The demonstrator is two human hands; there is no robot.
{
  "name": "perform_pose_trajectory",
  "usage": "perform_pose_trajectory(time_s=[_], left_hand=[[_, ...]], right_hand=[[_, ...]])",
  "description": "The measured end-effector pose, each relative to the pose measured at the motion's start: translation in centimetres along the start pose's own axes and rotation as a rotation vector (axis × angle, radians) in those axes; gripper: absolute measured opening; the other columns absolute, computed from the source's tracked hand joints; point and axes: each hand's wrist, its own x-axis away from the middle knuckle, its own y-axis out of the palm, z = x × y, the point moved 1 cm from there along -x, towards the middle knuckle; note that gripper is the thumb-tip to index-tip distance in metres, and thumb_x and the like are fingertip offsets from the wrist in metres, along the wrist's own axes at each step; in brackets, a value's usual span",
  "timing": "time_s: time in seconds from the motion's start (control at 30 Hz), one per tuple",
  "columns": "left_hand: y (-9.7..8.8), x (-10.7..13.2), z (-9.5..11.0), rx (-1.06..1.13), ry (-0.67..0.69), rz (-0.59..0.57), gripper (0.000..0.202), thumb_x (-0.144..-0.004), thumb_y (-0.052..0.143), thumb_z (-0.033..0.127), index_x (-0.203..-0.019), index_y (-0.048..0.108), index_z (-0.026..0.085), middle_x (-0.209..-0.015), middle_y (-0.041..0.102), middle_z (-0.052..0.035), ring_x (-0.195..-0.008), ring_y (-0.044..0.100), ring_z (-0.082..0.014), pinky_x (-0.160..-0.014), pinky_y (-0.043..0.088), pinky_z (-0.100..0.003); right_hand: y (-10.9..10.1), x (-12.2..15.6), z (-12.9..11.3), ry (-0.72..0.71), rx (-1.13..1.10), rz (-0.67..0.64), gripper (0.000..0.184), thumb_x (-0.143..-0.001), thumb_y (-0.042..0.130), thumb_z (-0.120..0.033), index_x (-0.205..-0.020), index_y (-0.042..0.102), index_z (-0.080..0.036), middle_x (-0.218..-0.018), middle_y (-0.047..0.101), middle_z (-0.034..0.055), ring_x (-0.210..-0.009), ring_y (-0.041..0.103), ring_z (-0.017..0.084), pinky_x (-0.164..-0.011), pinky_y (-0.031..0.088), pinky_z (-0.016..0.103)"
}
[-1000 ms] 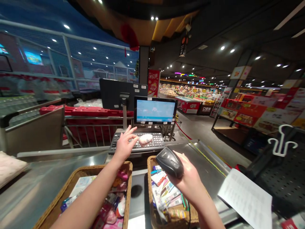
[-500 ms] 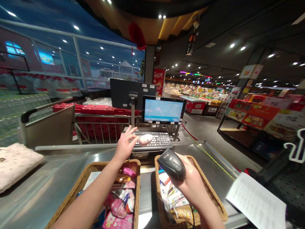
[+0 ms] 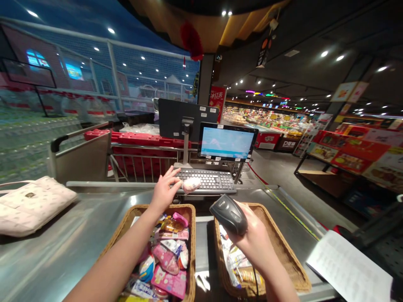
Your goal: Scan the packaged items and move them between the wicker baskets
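My left hand (image 3: 164,189) reaches forward to the black keyboard (image 3: 211,180), fingers spread, fingertips beside a small pale pink packet (image 3: 192,184) lying on the keys. My right hand (image 3: 252,237) grips a black barcode scanner (image 3: 228,214), held above the right wicker basket (image 3: 285,256). The left wicker basket (image 3: 127,218) under my left forearm holds several colourful snack packets. A lit screen (image 3: 226,142) stands behind the keyboard.
A steel checkout counter (image 3: 56,247) carries a cream handbag (image 3: 30,204) at the left and a printed sheet (image 3: 349,266) at the right. A second dark monitor (image 3: 183,119), red carts and a rail stand behind. Shop shelves line the right aisle.
The view has shifted left and down, showing more of the baskets and the handbag. My left hand stays at the packet on the keyboard; my right keeps the scanner.
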Motion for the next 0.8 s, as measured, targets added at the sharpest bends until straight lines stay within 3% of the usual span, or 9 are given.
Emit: perform_pose_trajectory(time_s=[0.43, 0.8], left_hand=[[-3.0, 4.2, -2.3, -0.044, -0.095, -0.058, 0.024, -0.085, 0.049, 0.037, -0.073, 0.065, 0.022, -0.135, 0.058, -0.0067, -0.139, 0.035, -0.0279, -0.113, 0.018, -0.061], [-3.6, 8.8, -3.7, -0.033, -0.146, -0.242, 0.024, -0.084, 0.05, 0.032, -0.07, 0.065, 0.022, -0.135, 0.058, -0.0054, -0.14, 0.034, -0.028, -0.113, 0.016, -0.062]], right_hand=[[2.8, -0.1, -1.3, -0.004, -0.063, -0.104, 0.045, -0.074, 0.06, -0.011, -0.117, 0.058, -0.024, -0.118, 0.063, 0.0066, -0.111, 0.058, 0.026, -0.097, 0.047, 0.041], [4.5, 0.2, -2.7, 0.005, -0.046, -0.137, 0.039, -0.074, 0.062, -0.015, -0.112, 0.061, -0.022, -0.116, 0.065, 0.0081, -0.108, 0.06, 0.027, -0.096, 0.047, 0.042]])
